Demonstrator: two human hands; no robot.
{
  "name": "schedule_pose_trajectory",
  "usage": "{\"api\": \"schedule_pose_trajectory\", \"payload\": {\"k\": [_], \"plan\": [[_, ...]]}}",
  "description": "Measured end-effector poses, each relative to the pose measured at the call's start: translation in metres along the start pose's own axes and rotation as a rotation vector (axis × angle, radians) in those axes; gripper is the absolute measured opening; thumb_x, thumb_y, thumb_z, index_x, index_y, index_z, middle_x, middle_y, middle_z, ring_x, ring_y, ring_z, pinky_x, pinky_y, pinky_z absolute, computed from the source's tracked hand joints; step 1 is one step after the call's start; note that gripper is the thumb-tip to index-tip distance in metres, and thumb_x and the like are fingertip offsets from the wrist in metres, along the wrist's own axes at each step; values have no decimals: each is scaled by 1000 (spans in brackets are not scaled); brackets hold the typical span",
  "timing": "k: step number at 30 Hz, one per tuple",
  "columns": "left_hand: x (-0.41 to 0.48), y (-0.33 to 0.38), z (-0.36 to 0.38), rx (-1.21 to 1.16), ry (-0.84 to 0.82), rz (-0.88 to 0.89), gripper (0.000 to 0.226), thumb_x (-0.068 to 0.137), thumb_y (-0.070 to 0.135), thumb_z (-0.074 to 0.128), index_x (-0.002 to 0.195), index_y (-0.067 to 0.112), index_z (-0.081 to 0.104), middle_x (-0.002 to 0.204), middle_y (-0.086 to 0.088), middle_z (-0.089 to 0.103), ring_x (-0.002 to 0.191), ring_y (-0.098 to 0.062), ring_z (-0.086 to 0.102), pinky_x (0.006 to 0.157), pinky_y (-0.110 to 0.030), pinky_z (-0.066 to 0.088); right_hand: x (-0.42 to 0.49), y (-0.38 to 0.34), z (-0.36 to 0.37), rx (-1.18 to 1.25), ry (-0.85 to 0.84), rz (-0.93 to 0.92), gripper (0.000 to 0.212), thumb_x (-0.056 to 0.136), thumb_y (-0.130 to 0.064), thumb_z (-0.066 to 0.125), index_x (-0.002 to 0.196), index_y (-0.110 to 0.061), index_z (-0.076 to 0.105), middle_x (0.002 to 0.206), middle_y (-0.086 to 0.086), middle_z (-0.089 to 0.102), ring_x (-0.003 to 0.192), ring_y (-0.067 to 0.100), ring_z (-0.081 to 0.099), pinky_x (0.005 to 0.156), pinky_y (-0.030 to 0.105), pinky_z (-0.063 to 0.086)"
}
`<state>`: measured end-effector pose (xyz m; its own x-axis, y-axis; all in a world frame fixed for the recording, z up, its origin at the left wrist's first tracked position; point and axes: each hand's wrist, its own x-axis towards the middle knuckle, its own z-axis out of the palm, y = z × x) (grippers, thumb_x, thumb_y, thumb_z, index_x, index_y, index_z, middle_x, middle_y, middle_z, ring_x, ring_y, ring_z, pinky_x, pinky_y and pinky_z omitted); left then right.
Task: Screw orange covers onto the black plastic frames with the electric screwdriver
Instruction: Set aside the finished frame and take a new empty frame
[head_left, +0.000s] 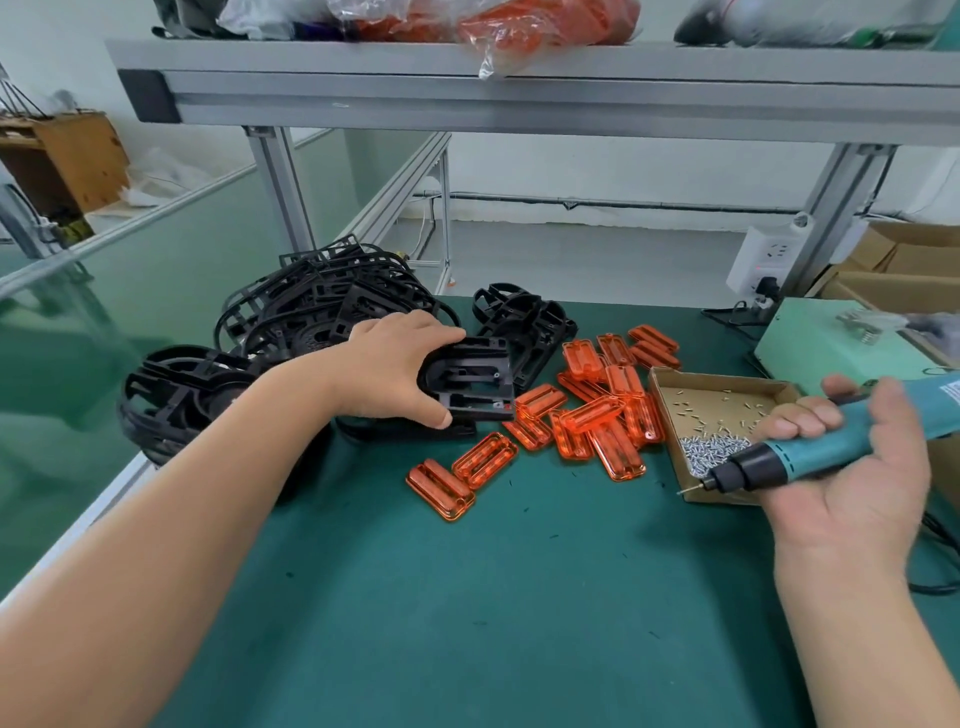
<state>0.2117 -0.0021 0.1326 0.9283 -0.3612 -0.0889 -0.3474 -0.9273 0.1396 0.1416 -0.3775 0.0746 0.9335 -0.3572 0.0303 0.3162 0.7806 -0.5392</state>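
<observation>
One black moulded plastic frame, flat with rectangular cut-outs, sits on the green felt-like table, gripped between the left hand's curled fingers and thumb. Behind it tangle more black frames, too interlocked to count. To its right lie roughly fifteen glossy translucent orange oblong covers, overlapping. The right hand, palm up, curls loosely round one teal cylindrical electric screwdriver over one shallow cardboard tray of small silvery screws.

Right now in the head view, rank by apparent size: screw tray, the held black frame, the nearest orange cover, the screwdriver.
1. The screw tray and the screwdriver: unsure, as the screwdriver is nearer and cropped.
2. The black frame, partly under the left hand.
3. The orange cover.
</observation>
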Motion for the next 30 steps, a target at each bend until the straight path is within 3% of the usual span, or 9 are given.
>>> {"api": "schedule_pose_trajectory", "payload": {"k": [5,9,12,15,18,22,24,26,30], "plan": [[-44,57,17,-182,107,154,94,68,68,73,147,27,44,136,3,45,130,-20,40,115,-47,36,3,-9,0,-56,-32,55,28,99,-40,64,105,-13,62,78,-4,47,68,11,47,68,24,47],[-75,96,73,-233,-29,293,109,75,74,69,163,29,24,144,17,26,140,-5,20,119,-26,19,2,-26,9,-316,-99,118,36,101,-50,60,100,-15,67,71,-4,47,58,10,49,57,23,49],[-79,107,93,-178,17,326,110,75,77,65,163,27,23,144,15,27,138,-7,21,118,-24,16,-6,-43,12,-546,-186,238,40,95,-57,61,97,-18,69,68,-1,46,50,13,46,46,25,45],[-79,111,98,-142,63,334,114,73,86,59,163,28,23,143,15,28,137,-8,23,120,-27,17,-22,-57,14,-757,-299,338,48,84,-61,75,100,-16,68,67,7,46,46,20,45,42,29,43],[-81,111,99,-152,18,349,122,68,99,53,164,33,19,143,20,27,137,-3,20,116,-23,14,-38,-72,8,-1070,-350,349,79,64,-71,89,103,-8,63,68,14,51,47,28,46,44,35,44],[-73,103,90,-295,29,273,94,82,95,43,156,37,39,138,20,41,133,-2,34,114,-25,29,-55,-87,-6,-1839,-489,305,52,75,-89,65,105,-46,57,62,3,67,49,19,63,56,29,51],[-61,92,79,-251,185,204,47,91,72,50,115,33,62,107,12,59,104,-10,54,94,-32,47,-57,-90,-19,-2165,-532,258,59,66,-99,50,105,-55,48,68,-18,69,51,6,64,56,25,48],[-48,78,68,-176,278,23,29,92,55,56,91,27,61,88,8,61,88,-18,59,79,-41,52,-55,-89,-36,-2383,-588,172,74,56,-107,28,103,-52,44,80,-34,64,62,1,63,59,23,46],[-29,55,63,-23,210,-250,34,91,47,62,105,18,73,94,2,73,91,-20,68,75,-41,61,-48,-92,-62,-2510,-623,8,82,54,-108,2,107,-56,37,73,-21,61,68,-4,57,59,21,43]]}}
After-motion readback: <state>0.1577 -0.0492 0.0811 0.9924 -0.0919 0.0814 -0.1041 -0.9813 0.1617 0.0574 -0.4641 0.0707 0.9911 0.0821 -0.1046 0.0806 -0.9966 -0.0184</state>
